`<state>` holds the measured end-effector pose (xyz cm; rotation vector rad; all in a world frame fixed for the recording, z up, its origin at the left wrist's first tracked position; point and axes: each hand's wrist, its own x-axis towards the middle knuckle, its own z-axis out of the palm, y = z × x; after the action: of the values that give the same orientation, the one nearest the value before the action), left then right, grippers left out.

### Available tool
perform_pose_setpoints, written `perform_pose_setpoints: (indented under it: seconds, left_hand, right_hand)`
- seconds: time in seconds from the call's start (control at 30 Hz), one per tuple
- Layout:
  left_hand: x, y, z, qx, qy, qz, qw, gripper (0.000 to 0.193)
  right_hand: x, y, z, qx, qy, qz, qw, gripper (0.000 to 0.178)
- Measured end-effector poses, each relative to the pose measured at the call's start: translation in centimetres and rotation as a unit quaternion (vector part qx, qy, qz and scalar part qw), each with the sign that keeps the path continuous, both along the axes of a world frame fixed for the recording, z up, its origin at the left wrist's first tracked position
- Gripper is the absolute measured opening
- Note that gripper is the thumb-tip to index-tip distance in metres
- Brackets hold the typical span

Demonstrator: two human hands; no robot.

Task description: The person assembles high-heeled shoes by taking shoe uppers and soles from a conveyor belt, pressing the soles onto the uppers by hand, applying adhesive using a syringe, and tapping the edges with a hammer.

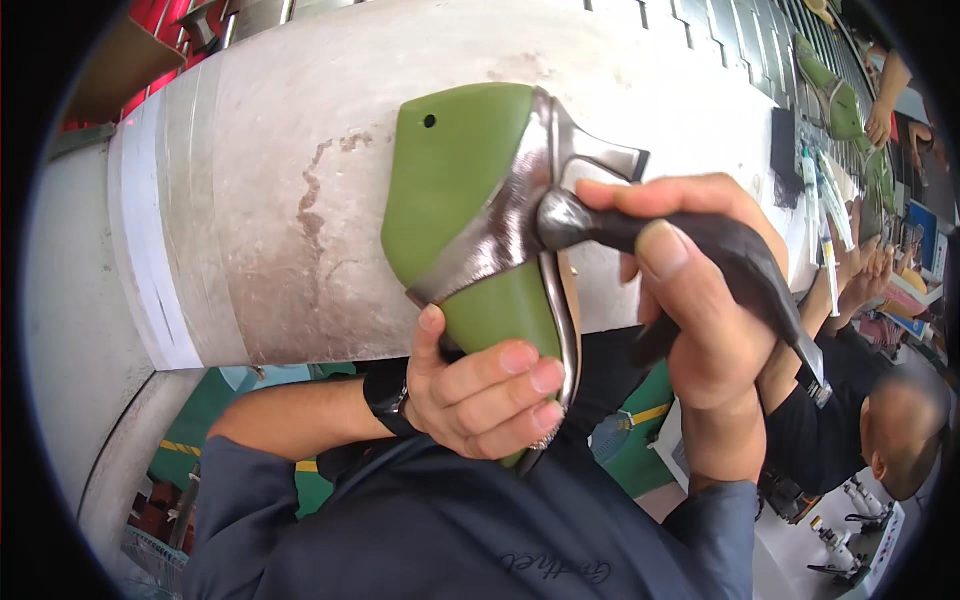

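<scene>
My left hand is wrapped round the lower end of a green shoe last, keeping it tilted over the front edge of the worktable. A shiny bronze shoe upper is stretched across the last, with a narrow flared piece standing out to the right. The last has a small dark hole near its top. Closed round a dark hammer, my right hand brings its rounded metal face up to the edge of the upper. Whether face and upper touch cannot be told. The hammer's other end tapers to a metal tip.
The pale, stained worktable has clear tape along its left side. Metal slats run behind it. At right lie syringe-like tubes and more green lasts. A co-worker in a dark shirt is close on the right.
</scene>
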<state>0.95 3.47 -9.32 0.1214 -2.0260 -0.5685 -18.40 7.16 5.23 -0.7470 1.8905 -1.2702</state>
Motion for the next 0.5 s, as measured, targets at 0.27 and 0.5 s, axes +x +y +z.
perform_pose_setpoints:
  seconds: [0.27,0.5]
  left_hand:
    - [-0.4,-0.8,-0.3,-0.035,0.007,0.025,0.999,0.031]
    - [-0.6,-0.8,0.1,-0.034,0.017,0.029,0.999,0.032]
  right_hand:
    - [-1.5,2.8,-0.9,-0.250,0.056,-0.006,0.967,0.034]
    - [1.0,0.7,-0.9,-0.101,-0.058,-0.060,0.991,0.032]
